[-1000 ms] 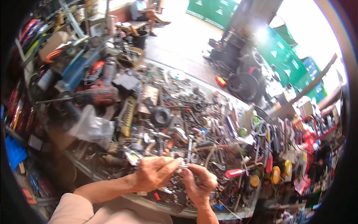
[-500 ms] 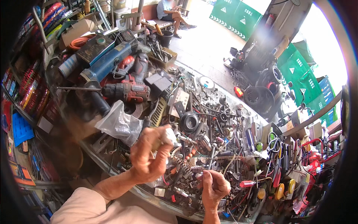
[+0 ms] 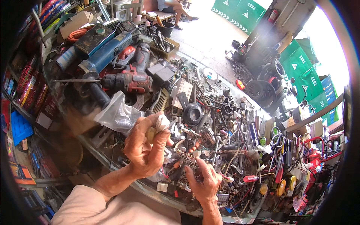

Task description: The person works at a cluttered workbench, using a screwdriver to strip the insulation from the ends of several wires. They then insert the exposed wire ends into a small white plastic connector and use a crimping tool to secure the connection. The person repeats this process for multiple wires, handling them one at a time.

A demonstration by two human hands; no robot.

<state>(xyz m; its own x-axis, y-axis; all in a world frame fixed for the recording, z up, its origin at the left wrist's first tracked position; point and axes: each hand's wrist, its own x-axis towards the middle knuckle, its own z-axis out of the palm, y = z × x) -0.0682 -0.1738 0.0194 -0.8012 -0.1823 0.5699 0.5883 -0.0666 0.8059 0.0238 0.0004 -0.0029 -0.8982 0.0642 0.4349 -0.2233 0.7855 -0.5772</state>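
My left hand (image 3: 144, 146) is closed in a pinch on a small white plastic connector (image 3: 162, 122), held up above the bench's near edge. Something yellowish shows between its fingers, but I cannot make out what. My right hand (image 3: 204, 180) reaches over the heap of loose parts, thumb and fingers apart, with nothing seen in it. Just beyond its thumb lies a coil spring (image 3: 185, 158); whether the fingers touch it I cannot tell. Next to my left hand lies a clear plastic bag (image 3: 119, 116). A small cream block (image 3: 162, 187) sits below, near the bench edge.
A red and black cordless drill (image 3: 129, 80) and a blue power tool (image 3: 107, 52) lie at the left. Small metal parts crowd the bench around a black round disc (image 3: 192, 113). Scissors (image 3: 276, 138) and screwdrivers stand at the right. Someone sits on a bench (image 3: 150, 15) far back.
My right hand has moved left and away from me over the parts, its fingers going from pinched to apart. My left hand has shifted slightly left, still pinching the white connector.
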